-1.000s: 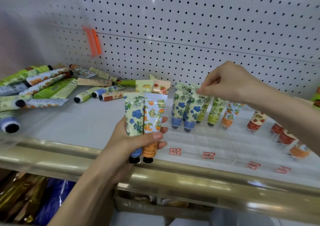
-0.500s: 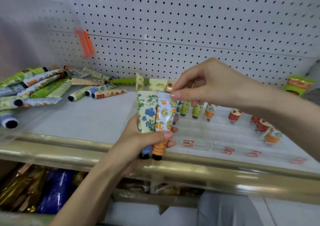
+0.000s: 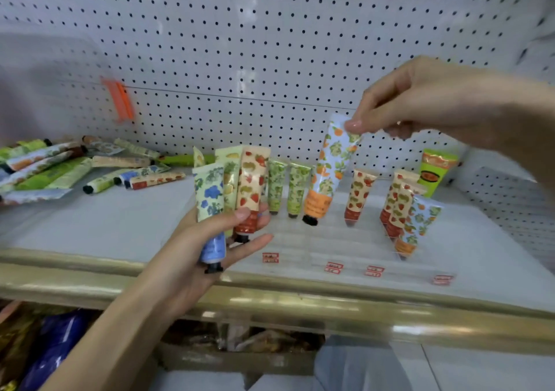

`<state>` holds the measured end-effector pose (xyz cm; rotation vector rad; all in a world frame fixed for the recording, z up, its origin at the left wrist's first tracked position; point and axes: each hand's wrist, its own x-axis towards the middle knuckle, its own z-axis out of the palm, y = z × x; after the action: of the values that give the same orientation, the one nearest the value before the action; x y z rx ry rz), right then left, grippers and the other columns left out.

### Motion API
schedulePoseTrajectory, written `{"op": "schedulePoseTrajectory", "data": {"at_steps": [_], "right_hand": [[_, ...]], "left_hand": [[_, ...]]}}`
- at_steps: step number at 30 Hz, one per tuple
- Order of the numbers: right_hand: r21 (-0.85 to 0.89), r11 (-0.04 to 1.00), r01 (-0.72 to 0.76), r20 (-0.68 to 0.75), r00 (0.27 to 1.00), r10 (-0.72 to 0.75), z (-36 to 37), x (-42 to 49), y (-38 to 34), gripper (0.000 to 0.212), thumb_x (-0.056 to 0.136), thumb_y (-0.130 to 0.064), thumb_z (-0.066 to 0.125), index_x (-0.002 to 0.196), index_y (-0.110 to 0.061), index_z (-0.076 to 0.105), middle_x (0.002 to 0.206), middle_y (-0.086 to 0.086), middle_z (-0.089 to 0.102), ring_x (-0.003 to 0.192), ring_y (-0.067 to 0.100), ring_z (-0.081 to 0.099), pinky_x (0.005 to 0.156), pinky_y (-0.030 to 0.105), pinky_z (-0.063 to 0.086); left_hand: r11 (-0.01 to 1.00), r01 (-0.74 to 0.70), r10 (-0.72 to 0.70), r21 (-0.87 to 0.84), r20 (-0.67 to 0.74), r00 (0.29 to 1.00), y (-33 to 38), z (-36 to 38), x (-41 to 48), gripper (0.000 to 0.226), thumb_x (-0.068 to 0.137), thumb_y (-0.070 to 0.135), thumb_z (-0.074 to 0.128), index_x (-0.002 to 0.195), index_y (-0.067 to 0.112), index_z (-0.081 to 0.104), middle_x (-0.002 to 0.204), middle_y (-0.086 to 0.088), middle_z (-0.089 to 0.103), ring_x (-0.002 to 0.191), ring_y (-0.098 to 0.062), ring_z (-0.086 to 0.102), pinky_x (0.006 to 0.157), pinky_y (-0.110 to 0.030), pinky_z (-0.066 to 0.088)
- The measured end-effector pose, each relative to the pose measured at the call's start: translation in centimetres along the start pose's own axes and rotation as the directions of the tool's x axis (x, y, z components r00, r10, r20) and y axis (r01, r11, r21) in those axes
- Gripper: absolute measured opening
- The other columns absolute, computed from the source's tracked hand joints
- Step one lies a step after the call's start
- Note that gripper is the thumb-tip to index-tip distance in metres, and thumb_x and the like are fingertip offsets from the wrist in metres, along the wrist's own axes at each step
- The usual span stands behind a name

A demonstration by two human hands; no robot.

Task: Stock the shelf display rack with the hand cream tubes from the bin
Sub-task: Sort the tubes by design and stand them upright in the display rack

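Observation:
My left hand grips a small bundle of hand cream tubes, caps down: a blue-flower tube in front, a strawberry tube beside it and a yellowish one behind. My right hand pinches the crimped top of an orange-print tube, which hangs tilted with its black cap just above the clear display rack. Standing in the rack are two green tubes, strawberry tubes and another orange-print tube. Several loose tubes lie in the clear bin at the left.
A white pegboard wall backs the shelf. The bin's orange latch hangs at the left. A gold rail edges the shelf front. Red price labels line the rack's front. A green tube stands far right. Blue packets fill the shelf below.
My right hand left the rack, pinched the orange-print tube out of my left hand's bundle and lifted it up and to the right over the rack. The strawberry tube now shows.

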<state>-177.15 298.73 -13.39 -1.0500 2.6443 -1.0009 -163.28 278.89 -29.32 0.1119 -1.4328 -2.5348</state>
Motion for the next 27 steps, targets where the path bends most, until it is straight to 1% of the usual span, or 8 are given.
{"op": "schedulePoseTrajectory", "data": {"at_steps": [4, 8, 11, 14, 17, 20, 22, 27], "right_hand": [[-0.186, 0.980, -0.065, -0.129, 0.991, 0.041, 0.5, 0.4, 2.9, 0.018, 0.069, -0.026, 0.080, 0.056, -0.019, 0.069, 0.050, -0.011, 0.058, 0.058, 0.003, 0.050, 0.054, 0.017, 0.036], [-0.354, 0.927, -0.126, -0.242, 0.969, 0.039, 1.7, 1.6, 5.3, 0.019, 0.074, -0.026, 0.078, 0.059, -0.022, 0.067, 0.072, -0.003, 0.067, 0.071, 0.011, 0.057, 0.062, 0.025, 0.039], [-0.356, 0.922, -0.155, -0.301, 0.953, 0.044, 1.8, 2.5, 6.3, 0.017, 0.074, -0.027, 0.077, 0.061, -0.023, 0.067, 0.070, -0.009, 0.061, 0.084, 0.018, 0.057, 0.075, 0.030, 0.041], [-0.329, 0.929, -0.171, -0.332, 0.942, 0.056, 2.0, 3.2, 6.8, 0.014, 0.074, -0.027, 0.077, 0.065, -0.020, 0.069, 0.072, -0.006, 0.061, 0.090, 0.020, 0.057, 0.078, 0.032, 0.043], [-0.327, 0.928, -0.181, -0.353, 0.934, 0.059, 2.5, 3.9, 7.2, 0.013, 0.074, -0.028, 0.078, 0.066, -0.020, 0.070, 0.072, -0.005, 0.063, 0.096, 0.024, 0.057, 0.089, 0.040, 0.046], [-0.322, 0.928, -0.189, -0.365, 0.929, 0.062, 3.3, 4.5, 7.6, 0.012, 0.075, -0.026, 0.076, 0.069, -0.017, 0.072, 0.079, 0.000, 0.067, 0.095, 0.024, 0.060, 0.082, 0.036, 0.046], [-0.352, 0.915, -0.197, -0.380, 0.924, 0.053, 3.9, 4.9, 7.9, 0.011, 0.076, -0.026, 0.075, 0.070, -0.017, 0.071, 0.085, 0.004, 0.068, 0.095, 0.025, 0.059, 0.076, 0.032, 0.042], [-0.434, 0.876, -0.209, -0.361, 0.932, 0.044, 5.1, 5.5, 8.5, 0.010, 0.077, -0.024, 0.073, 0.070, -0.016, 0.072, 0.084, 0.003, 0.068, 0.101, 0.027, 0.055, 0.088, 0.037, 0.037]], "left_hand": [[0.995, 0.008, -0.006, 0.102, -0.020, 1.000, -0.1, 0.2, -0.2, 0.048, 0.069, 0.009, 0.066, 0.117, 0.006, 0.060, 0.111, -0.018, 0.070, 0.102, -0.029, 0.069, 0.072, -0.035, 0.059], [0.984, 0.016, -0.009, 0.179, -0.040, 0.999, -0.2, 1.2, -0.1, 0.050, 0.068, 0.009, 0.067, 0.117, 0.008, 0.058, 0.106, -0.015, 0.072, 0.098, -0.026, 0.070, 0.069, -0.033, 0.059], [0.980, 0.012, -0.003, 0.197, -0.048, 0.999, -0.1, 1.7, -0.4, 0.050, 0.069, 0.008, 0.066, 0.118, 0.007, 0.057, 0.106, -0.015, 0.072, 0.097, -0.026, 0.071, 0.068, -0.032, 0.059], [0.980, 0.031, -0.017, 0.195, -0.076, 0.997, 0.0, 2.4, -0.7, 0.036, 0.080, 0.001, 0.061, 0.116, 0.004, 0.058, 0.104, -0.016, 0.072, 0.094, -0.026, 0.071, 0.066, -0.032, 0.059], [0.966, 0.081, -0.045, 0.246, -0.145, 0.988, 0.0, 3.1, -1.2, 0.026, 0.083, -0.001, 0.060, 0.109, 0.002, 0.059, 0.102, -0.017, 0.072, 0.087, -0.025, 0.073, 0.068, -0.035, 0.061], [0.954, 0.098, -0.051, 0.283, -0.169, 0.984, 0.1, 3.8, -1.6, 0.024, 0.085, -0.005, 0.058, 0.108, 0.002, 0.058, 0.102, -0.016, 0.072, 0.086, -0.023, 0.073, 0.069, -0.034, 0.060], [0.944, 0.107, -0.048, 0.312, -0.193, 0.980, 0.1, 4.2, -1.8, 0.028, 0.085, -0.007, 0.058, 0.111, 0.000, 0.057, 0.105, -0.019, 0.070, 0.091, -0.028, 0.071, 0.076, -0.040, 0.059], [0.928, 0.211, -0.136, 0.308, -0.250, 0.959, 0.4, 4.7, -1.9, 0.030, 0.086, -0.009, 0.057, 0.115, -0.006, 0.054, 0.114, -0.026, 0.064, 0.103, -0.038, 0.064, 0.092, -0.051, 0.051]]}}
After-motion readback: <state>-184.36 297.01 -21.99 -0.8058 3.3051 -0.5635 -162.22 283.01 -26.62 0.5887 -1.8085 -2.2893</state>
